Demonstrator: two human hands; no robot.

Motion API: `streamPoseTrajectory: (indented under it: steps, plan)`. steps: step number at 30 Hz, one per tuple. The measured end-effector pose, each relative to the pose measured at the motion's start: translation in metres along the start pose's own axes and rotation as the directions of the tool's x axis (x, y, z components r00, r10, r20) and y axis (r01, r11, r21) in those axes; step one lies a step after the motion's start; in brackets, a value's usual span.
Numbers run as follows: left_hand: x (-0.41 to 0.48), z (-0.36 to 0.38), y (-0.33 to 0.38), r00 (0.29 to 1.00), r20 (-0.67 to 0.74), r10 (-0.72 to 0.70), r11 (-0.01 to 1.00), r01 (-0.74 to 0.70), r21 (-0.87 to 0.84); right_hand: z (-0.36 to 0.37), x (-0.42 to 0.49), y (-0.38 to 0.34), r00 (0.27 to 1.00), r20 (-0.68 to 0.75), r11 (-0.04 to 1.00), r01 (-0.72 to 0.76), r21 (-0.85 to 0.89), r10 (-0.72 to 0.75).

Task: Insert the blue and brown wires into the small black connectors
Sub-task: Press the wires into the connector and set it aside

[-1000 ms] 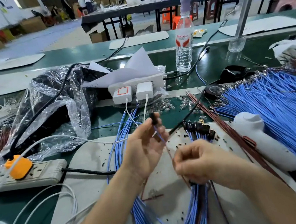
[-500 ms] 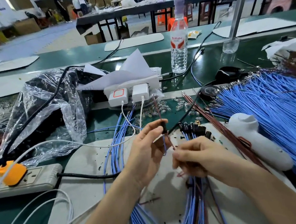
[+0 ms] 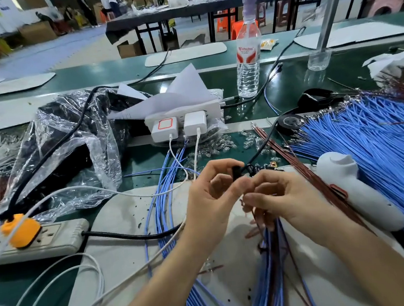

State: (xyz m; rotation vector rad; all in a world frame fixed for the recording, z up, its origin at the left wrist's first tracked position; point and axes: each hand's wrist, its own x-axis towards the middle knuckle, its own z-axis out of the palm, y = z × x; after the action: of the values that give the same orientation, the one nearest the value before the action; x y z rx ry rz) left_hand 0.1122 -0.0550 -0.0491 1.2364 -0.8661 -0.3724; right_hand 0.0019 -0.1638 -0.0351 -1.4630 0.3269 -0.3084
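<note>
My left hand (image 3: 210, 199) pinches a small black connector (image 3: 236, 172) between thumb and forefinger above the grey mat (image 3: 119, 225). My right hand (image 3: 281, 197) is right beside it, fingers curled and pinching a thin wire just under the connector; the wire's end is hidden between the fingertips. A bunch of blue and brown wires (image 3: 272, 264) hangs below my right hand. More black connectors (image 3: 259, 168) lie just behind my hands. A large fan of blue wires (image 3: 372, 141) lies at the right, with loose brown wires (image 3: 295, 161) beside it.
A white handheld tool (image 3: 357, 192) lies right of my hands. Loose blue wires (image 3: 164, 181) run left of them. A power strip with an orange plug (image 3: 21, 232), white chargers (image 3: 181, 125), a plastic bag (image 3: 64, 146) and a water bottle (image 3: 248, 57) stand behind.
My hands have come together: the right hand moved up to the connector held by the left, and the wire is now at the connector's underside.
</note>
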Motion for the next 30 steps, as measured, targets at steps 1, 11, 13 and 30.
streamPoseTrajectory:
  steps: [1,11,13,30]
  plan:
    - [-0.001,0.002,0.000,1.000,0.013,0.024,1.000,-0.024,0.018,0.001,0.000,0.000,0.997,-0.047,0.998,0.058,-0.014,-0.059]
    - [-0.004,0.006,-0.001,0.965,0.063,0.254,0.939,-0.262,0.223,0.010,0.002,0.009,0.891,-0.170,0.860,0.333,-0.386,-0.421]
    - [-0.004,0.005,-0.001,0.963,0.069,0.260,0.935,-0.269,0.231,0.010,0.002,0.009,0.883,-0.173,0.848,0.340,-0.408,-0.437]
    - [-0.008,0.010,-0.002,0.947,0.114,0.301,0.909,-0.321,0.267,0.005,0.005,0.012,0.883,-0.095,0.770,0.343,-0.538,-0.460]
